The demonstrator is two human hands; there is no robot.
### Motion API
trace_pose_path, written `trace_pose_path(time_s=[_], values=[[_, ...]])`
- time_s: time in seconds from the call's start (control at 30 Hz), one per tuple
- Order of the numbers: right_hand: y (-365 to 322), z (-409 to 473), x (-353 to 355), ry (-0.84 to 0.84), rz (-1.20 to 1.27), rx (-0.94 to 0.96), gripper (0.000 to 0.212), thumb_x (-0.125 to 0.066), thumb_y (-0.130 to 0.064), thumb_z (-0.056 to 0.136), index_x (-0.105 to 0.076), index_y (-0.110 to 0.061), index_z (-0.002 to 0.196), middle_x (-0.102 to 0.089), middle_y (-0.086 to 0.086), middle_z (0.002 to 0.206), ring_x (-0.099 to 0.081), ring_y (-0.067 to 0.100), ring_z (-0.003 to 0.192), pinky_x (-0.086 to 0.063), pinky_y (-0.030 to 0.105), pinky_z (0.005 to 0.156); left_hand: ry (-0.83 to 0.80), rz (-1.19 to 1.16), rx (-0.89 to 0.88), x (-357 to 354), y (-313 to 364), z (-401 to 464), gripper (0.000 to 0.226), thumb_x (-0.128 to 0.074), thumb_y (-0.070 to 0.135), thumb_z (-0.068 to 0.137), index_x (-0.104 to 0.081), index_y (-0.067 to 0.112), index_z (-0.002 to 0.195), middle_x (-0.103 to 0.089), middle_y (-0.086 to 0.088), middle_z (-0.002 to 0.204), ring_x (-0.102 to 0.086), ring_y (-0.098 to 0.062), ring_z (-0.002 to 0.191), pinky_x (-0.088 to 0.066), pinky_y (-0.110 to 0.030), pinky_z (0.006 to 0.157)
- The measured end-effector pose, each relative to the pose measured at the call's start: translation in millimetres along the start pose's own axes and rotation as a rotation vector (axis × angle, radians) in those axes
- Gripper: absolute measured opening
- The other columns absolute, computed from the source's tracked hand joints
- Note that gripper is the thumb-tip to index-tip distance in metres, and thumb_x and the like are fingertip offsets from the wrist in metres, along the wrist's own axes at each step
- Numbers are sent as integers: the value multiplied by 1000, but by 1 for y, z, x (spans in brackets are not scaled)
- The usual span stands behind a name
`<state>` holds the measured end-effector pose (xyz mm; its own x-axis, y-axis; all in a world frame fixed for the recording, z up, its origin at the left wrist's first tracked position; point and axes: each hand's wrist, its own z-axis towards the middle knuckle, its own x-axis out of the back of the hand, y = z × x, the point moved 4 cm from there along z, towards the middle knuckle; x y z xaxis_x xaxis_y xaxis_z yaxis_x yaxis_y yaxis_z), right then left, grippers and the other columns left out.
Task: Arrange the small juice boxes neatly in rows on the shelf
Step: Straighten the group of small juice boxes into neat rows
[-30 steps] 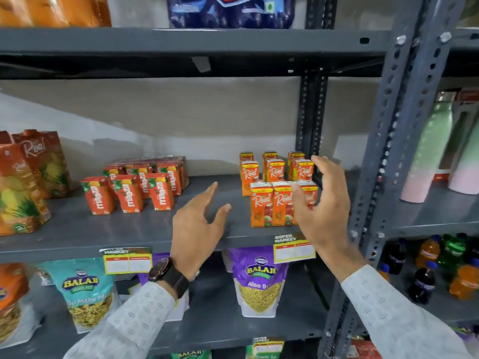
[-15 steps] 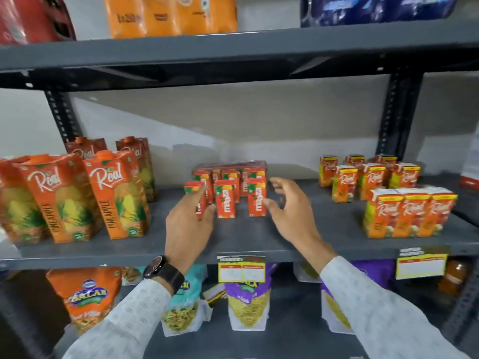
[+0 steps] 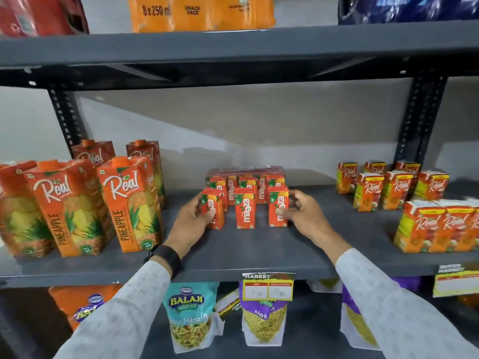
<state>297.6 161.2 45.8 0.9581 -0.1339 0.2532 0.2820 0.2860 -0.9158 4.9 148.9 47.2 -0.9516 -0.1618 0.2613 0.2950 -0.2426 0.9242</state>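
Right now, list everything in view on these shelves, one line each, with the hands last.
Maaza boxes: three in the front row, more behind, red, middle shelf centre.
Pineapple cartons: at least five, orange, middle shelf left.
Small Real boxes: about ten, orange, middle shelf right.
Multipacks: three, red, orange, blue, top shelf.
Snack pouches: several, teal, purple, orange, bottom shelf.
Price tags: two, yellow, middle shelf edge.
Left hand: grips the left front Maaza box; watch at wrist.
Right hand: grips the right front Maaza box.
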Motion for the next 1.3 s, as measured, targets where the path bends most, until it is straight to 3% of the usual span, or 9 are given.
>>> trace_pose_path(time_s=[0.17,0.33,0.43,0.63,0.8,0.93,1.07,1.3], values=[[1,2,3,-38,-27,4,38,-81,-9,86,-63,-33,109,-76,-7,107,-76,12,95,-62,35,80,-5,25,-22,-3,-1,-2,47,-76,19,87,-63,20,132,-75,5,112,-72,-5,97,-57,-29,93],[-1,2,-9,-57,41,-6,43,-82,-5,85,-66,-24,120,-78,-3,107,-76,16,97,-63,42,83,-24,23,-3,-9,1,0,53,-79,22,85,-61,20,135,-76,5,111,-73,-8,98,-58,-36,95],[-3,0,-22,-94,68,-15,42,-82,-6,85,-67,-25,118,-79,-6,100,-77,14,95,-64,37,78,-62,6,16,-14,0,-1,51,-79,22,84,-63,21,133,-78,4,109,-74,-10,98,-57,-44,98],[-2,-1,-28,-93,57,-17,49,-81,-11,87,-63,-19,132,-77,-5,107,-76,12,96,-64,42,85,-90,35,13,-14,3,-2,43,-78,27,85,-67,24,127,-78,7,109,-74,-9,98,-57,-44,98],[-2,-2,-31,-75,9,-10,52,-80,-15,89,-62,-20,137,-76,-7,111,-75,11,99,-63,42,86,-62,103,-7,-15,6,-5,35,-78,30,86,-72,22,120,-78,8,107,-74,-6,94,-58,-36,94],[-6,-5,-33,-68,-22,1,54,-78,-17,90,-59,-19,140,-74,-4,118,-73,13,104,-62,44,89,-27,171,-22,-16,11,-7,31,-76,30,87,-74,21,117,-77,6,108,-72,-3,92,-56,-20,83],[-9,-14,-29,-67,-53,17,49,-79,-18,90,-62,-22,136,-74,-5,116,-73,12,102,-63,42,88,-44,153,12,-16,14,-18,34,-77,29,86,-73,20,118,-77,3,110,-73,-10,97,-58,-38,95],[-14,-47,-18,-92,-49,58,41,-81,-15,88,-66,-23,125,-76,-7,110,-75,10,98,-64,41,84,-49,169,-56,-9,21,-56,25,-76,29,87,-76,21,111,-79,6,102,-74,-8,93,-59,-39,93]])
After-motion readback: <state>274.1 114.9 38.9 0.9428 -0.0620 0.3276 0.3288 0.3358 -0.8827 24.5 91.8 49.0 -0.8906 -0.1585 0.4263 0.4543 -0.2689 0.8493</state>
